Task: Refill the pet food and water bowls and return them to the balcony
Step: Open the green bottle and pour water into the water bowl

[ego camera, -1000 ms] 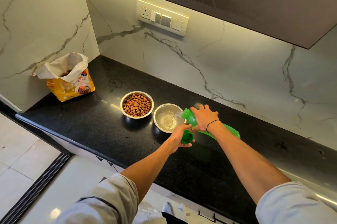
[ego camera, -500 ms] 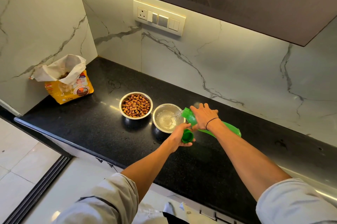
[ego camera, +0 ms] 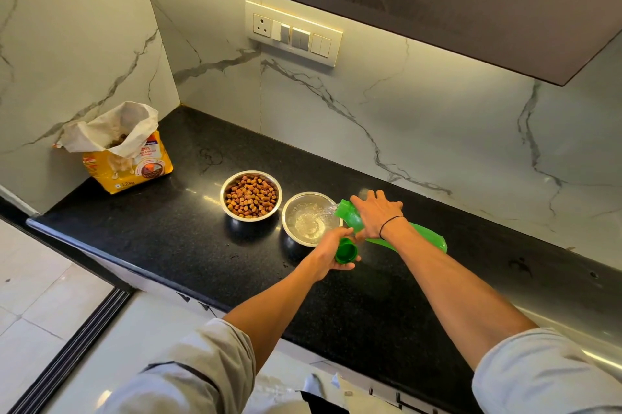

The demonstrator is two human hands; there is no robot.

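Two steel bowls stand side by side on the black countertop (ego camera: 151, 232). The left bowl (ego camera: 250, 196) is full of brown kibble. The right bowl (ego camera: 308, 219) holds water. My right hand (ego camera: 377, 213) grips a green bottle (ego camera: 424, 238) tipped on its side, mouth over the right bowl's rim, and water streams from it into the bowl. My left hand (ego camera: 331, 250) is just in front of that bowl and holds the green bottle cap (ego camera: 346, 252).
An open yellow pet food bag (ego camera: 126, 151) stands in the counter's left corner against the marble wall. A switch panel (ego camera: 294, 33) is on the back wall under a dark overhead cabinet (ego camera: 437, 9). A sliding door track (ego camera: 67, 349) runs across the floor at the lower left.
Both hands, the bottle and the bowls hold their places while water keeps pouring. Only the head camera has shifted slightly.
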